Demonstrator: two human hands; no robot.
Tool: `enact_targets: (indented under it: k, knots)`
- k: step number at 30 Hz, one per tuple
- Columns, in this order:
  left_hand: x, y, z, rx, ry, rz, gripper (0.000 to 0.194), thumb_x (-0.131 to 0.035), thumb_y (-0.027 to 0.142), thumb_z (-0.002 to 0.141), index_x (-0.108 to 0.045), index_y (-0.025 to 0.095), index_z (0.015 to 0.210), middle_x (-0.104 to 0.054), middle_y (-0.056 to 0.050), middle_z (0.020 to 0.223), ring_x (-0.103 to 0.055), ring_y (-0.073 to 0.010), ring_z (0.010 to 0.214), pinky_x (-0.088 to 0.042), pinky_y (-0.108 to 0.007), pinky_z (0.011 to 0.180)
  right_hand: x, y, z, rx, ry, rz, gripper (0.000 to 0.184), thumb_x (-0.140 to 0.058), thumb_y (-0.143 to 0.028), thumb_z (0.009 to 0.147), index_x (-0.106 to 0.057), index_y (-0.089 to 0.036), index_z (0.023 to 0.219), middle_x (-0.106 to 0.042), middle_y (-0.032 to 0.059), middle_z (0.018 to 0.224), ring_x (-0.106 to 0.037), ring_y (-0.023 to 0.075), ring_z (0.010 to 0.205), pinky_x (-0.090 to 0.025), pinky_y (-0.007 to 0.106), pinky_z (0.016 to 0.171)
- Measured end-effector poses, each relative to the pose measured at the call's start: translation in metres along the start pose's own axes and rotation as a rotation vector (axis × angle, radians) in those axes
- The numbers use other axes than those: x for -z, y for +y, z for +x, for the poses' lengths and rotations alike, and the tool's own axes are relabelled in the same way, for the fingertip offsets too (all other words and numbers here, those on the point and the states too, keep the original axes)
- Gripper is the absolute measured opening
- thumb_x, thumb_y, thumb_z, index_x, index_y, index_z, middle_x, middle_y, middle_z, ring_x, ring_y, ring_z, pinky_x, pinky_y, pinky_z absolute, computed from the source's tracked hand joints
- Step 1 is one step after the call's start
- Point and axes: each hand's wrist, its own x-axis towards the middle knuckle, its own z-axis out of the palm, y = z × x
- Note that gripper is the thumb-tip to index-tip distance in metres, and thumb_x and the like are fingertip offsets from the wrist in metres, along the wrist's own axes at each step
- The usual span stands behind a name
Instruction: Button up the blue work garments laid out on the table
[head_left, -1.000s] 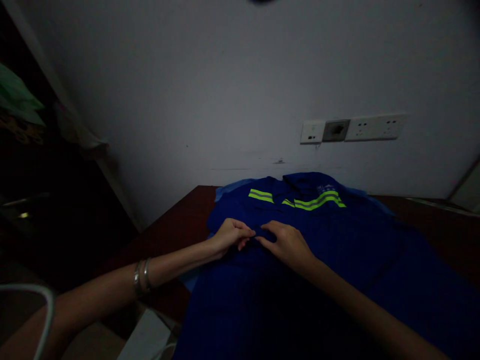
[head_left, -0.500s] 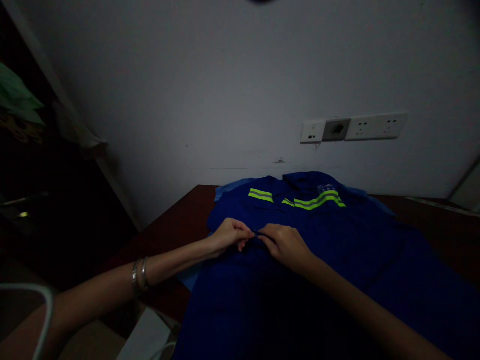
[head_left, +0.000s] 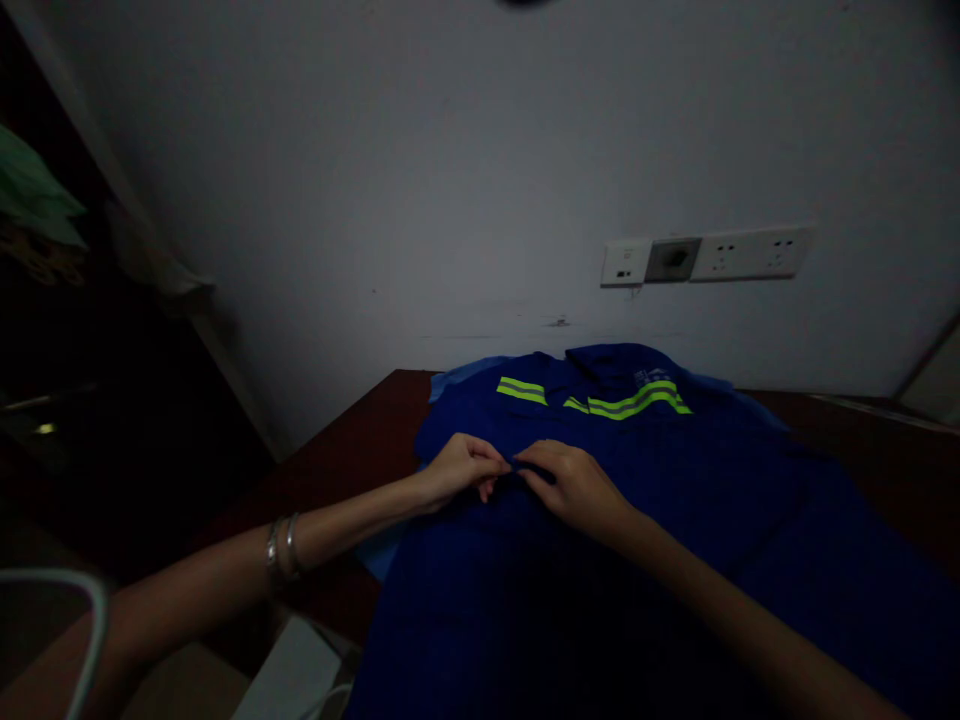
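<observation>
A dark blue work jacket (head_left: pixel 720 490) with yellow-green and grey reflective strips is spread over the table, its collar toward the wall. My left hand (head_left: pixel 461 470) pinches the jacket's front between thumb and forefinger. Close against it, my right hand (head_left: pixel 570 483) also has its fingertips closed on the jacket's front. The two sets of fingertips nearly meet; any button or other small fastening between them is too dark to make out. A lighter blue cloth (head_left: pixel 476 372) peeks out from under the jacket.
The dark red-brown table (head_left: pixel 337 455) stands against a pale wall (head_left: pixel 450 180) with a row of sockets (head_left: pixel 750 255). A white box-like object (head_left: pixel 292 665) and a pale cable (head_left: pixel 94 620) are at lower left. Green cloth (head_left: pixel 34 190) hangs at far left.
Both hands stay at the same spot on the jacket. The right fingers have shifted slightly, and less of the pinched cloth shows between the fingertips.
</observation>
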Motion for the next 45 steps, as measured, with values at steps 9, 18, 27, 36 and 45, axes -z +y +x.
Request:
enact_targets:
  k: [9,18,27,36,45]
  knots:
    - [0.0,-0.001,-0.007,0.008,-0.027,0.003,0.02,-0.07,0.026,0.06,-0.056,0.011,0.06,-0.054,0.003,0.043,-0.05,-0.0082,0.038,-0.043,-0.021,0.045,0.0,0.002,-0.001,0.139,-0.017,-0.098,0.023,-0.048,-0.012,0.08,-0.066,-0.019,0.092,-0.069,0.0047,0.084,-0.061,0.0159,0.081,-0.039,0.039,0.093]
    - [-0.001,-0.003,-0.001,-0.024,-0.011,0.077,0.013,-0.064,0.022,0.064,-0.057,0.011,0.062,-0.054,0.003,0.045,-0.052,-0.0082,0.039,-0.045,-0.02,0.044,0.016,-0.003,0.003,0.009,-0.065,-0.01,0.029,-0.055,-0.025,0.077,-0.064,-0.017,0.104,-0.067,0.0082,0.098,-0.059,0.0193,0.092,-0.041,0.037,0.091]
    - [-0.009,-0.003,-0.002,-0.135,0.032,0.347,0.007,-0.056,0.018,0.066,-0.056,0.013,0.061,-0.053,0.004,0.049,-0.051,-0.0078,0.041,-0.039,-0.018,0.042,0.012,-0.014,0.003,-0.03,-0.04,0.004,0.021,-0.05,-0.026,0.082,-0.067,-0.016,0.086,-0.067,0.0067,0.085,-0.061,0.0164,0.081,-0.046,0.027,0.074]
    - [-0.007,0.001,-0.009,-0.401,0.148,0.6,0.012,-0.054,0.018,0.069,-0.062,0.012,0.064,-0.056,0.001,0.056,-0.048,-0.0081,0.052,-0.035,-0.018,0.05,0.012,-0.017,0.006,-0.05,-0.002,0.078,0.023,-0.045,-0.018,0.084,-0.067,-0.016,0.078,-0.068,0.0054,0.075,-0.061,0.0143,0.069,-0.043,0.024,0.065]
    - [-0.008,0.002,-0.008,-0.405,0.157,0.595,0.012,-0.055,0.019,0.07,-0.062,0.012,0.064,-0.054,0.001,0.055,-0.047,-0.0083,0.053,-0.034,-0.017,0.049,0.012,-0.014,0.007,-0.122,-0.001,0.074,0.026,-0.045,-0.02,0.085,-0.068,-0.016,0.075,-0.069,0.0055,0.075,-0.062,0.0149,0.068,-0.042,0.024,0.063]
